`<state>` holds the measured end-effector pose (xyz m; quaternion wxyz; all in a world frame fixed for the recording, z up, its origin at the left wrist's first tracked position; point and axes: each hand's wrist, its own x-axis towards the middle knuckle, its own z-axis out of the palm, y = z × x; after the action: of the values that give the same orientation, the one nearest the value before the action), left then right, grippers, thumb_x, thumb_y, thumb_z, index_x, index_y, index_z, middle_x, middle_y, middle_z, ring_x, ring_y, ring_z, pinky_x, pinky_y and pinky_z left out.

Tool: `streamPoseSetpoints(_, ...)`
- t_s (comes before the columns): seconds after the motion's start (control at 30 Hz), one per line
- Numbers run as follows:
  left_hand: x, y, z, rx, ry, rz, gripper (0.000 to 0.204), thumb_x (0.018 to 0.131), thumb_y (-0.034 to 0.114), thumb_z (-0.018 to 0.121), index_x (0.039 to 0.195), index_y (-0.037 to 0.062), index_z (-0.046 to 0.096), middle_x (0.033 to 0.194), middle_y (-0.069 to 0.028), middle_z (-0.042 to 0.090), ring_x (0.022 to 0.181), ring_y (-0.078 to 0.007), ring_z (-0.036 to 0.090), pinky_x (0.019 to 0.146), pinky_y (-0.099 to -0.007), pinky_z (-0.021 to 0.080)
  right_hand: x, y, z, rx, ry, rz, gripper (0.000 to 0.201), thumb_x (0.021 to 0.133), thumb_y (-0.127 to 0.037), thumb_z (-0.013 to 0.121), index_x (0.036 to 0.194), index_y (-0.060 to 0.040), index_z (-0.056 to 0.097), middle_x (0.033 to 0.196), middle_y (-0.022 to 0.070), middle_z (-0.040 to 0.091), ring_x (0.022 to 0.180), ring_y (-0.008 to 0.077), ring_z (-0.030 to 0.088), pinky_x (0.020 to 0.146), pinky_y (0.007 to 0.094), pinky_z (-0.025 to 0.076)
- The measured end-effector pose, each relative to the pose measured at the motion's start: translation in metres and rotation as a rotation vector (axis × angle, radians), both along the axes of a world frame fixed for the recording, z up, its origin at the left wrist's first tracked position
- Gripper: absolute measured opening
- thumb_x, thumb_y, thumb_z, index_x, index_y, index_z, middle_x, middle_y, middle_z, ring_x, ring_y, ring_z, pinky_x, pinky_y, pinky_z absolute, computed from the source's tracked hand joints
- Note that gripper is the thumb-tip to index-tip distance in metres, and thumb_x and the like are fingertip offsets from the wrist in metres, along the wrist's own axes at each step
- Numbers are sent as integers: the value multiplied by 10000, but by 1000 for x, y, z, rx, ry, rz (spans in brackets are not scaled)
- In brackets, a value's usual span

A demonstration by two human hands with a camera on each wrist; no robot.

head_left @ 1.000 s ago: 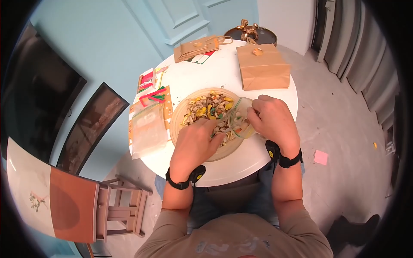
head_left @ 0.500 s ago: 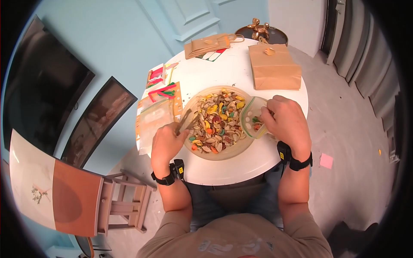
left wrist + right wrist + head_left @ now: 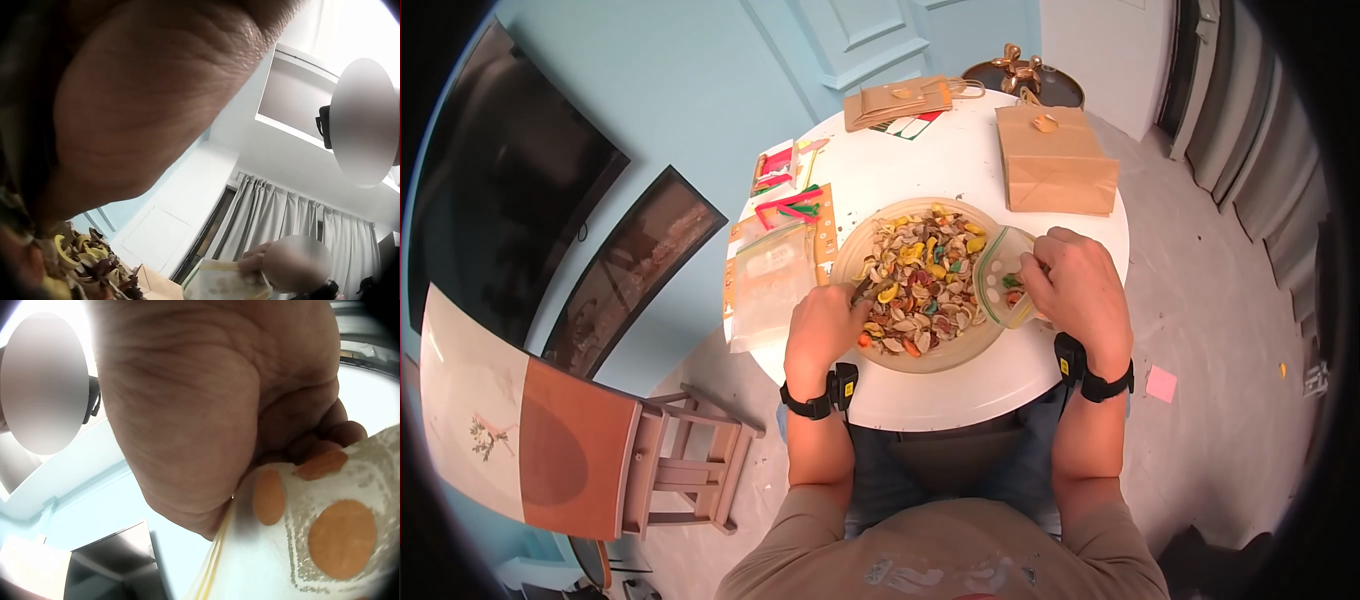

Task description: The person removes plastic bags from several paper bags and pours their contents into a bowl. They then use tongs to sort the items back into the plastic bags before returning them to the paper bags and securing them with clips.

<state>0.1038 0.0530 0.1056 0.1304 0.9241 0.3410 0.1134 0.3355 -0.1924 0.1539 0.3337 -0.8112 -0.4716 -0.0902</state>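
Dried potpourri (image 3: 920,285) in yellow, brown, red, green and orange fills a wide round bowl (image 3: 960,362) on the table. At the bowl's left side my left hand (image 3: 825,325) reaches over the rim. Its fingers pinch a long brown dried piece (image 3: 862,291) close over the potpourri. My right hand (image 3: 1080,290) grips a clear zip bag (image 3: 997,290) by its right side, at the bowl's right rim. The bag's mouth gapes toward the bowl, and a few green and orange pieces lie inside. White spots mark the bag's wall.
A flat plastic bag (image 3: 772,285) lies left of the bowl, beside red and green pipe cleaners (image 3: 790,207). At the back are folded paper bags (image 3: 900,103) and, to the right, a standing paper bag (image 3: 1058,165). The round white table's (image 3: 960,400) front edge is near my lap.
My left hand rose from the middle of the potpourri, moved left beyond the rim with a brown piece, then came back right over the bowl. My right hand keeps hold of the zip bag.
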Motion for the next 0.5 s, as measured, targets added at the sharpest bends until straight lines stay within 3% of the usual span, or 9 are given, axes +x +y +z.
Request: streamPoseSetpoints(0.5, -1, -17, 29, 24, -35, 1, 273, 995, 247, 791, 954, -22, 803, 815, -288, 724, 835, -493, 733, 772, -539, 574, 9, -9, -1, 47, 5, 6, 254, 925, -155, 685, 793, 46, 766, 807, 225, 694, 776, 431, 699, 784, 521, 571)
